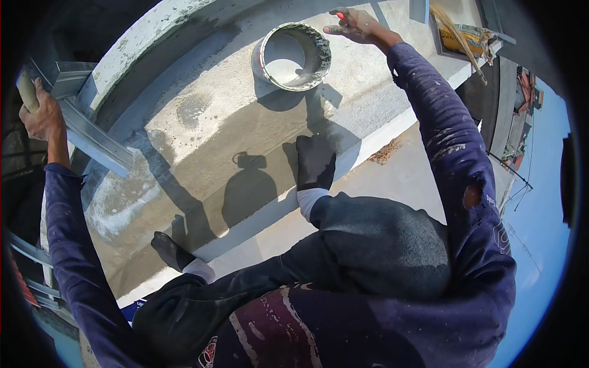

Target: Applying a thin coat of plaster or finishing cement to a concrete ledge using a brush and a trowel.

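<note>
At the far left, my left hand (46,116) is closed around a rounded beige-grey piece (27,91), whose kind I cannot make out. Beside that hand, a grey metal channel (101,138) slants across the wall. My right hand (363,27) is raised at the upper right, its fingers around a small red-orange thing (341,16); most of this is hidden. Just left of the right hand, a round bucket (320,60) stands on the concrete ledge (215,138). Dried plaster crusts its rim, and pale grey material shows at the bottom.
A rough curved concrete wall (132,52) bounds the ledge at upper left. My feet, in dark coverings (316,161), rest on the ledge near its white edge. Straw-coloured stalks (457,37) and a yellow bag (451,42) lie at upper right. Buildings and sky show beyond.
</note>
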Demonstrator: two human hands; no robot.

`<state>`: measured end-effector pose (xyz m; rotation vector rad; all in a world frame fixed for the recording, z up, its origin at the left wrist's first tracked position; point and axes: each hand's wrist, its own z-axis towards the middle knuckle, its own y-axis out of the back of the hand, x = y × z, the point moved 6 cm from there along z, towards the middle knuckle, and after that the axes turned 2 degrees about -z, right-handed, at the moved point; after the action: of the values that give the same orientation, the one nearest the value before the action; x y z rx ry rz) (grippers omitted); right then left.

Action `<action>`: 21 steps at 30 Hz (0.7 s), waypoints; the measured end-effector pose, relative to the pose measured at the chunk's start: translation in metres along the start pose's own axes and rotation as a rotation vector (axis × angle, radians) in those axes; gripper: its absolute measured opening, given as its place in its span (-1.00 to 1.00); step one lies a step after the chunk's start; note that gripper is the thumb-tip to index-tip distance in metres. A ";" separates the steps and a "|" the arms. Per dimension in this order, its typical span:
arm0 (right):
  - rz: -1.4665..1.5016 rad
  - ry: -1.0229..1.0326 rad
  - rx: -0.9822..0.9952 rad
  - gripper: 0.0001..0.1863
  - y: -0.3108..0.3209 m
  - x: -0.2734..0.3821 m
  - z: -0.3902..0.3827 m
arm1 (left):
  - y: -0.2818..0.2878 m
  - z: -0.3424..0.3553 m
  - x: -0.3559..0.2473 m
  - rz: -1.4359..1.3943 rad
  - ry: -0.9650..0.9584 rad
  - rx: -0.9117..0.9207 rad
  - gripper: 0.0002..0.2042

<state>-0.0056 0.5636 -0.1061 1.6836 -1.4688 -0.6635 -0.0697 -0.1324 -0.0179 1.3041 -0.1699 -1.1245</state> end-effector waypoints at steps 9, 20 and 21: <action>0.411 0.037 0.374 -0.47 -0.052 -0.008 0.019 | 0.008 -0.012 0.002 0.075 0.010 -0.083 -0.34; 0.939 -0.265 0.151 -0.85 -0.055 -0.105 -0.005 | 0.007 -0.023 -0.016 0.005 -0.033 -0.127 -0.40; 0.939 -0.264 0.140 -0.85 -0.052 -0.115 -0.009 | 0.011 -0.025 -0.014 -0.003 -0.035 -0.133 -0.40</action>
<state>0.0090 0.6785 -0.1566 0.8232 -2.2743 -0.2534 -0.0545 -0.1068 -0.0105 1.1679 -0.1172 -1.1428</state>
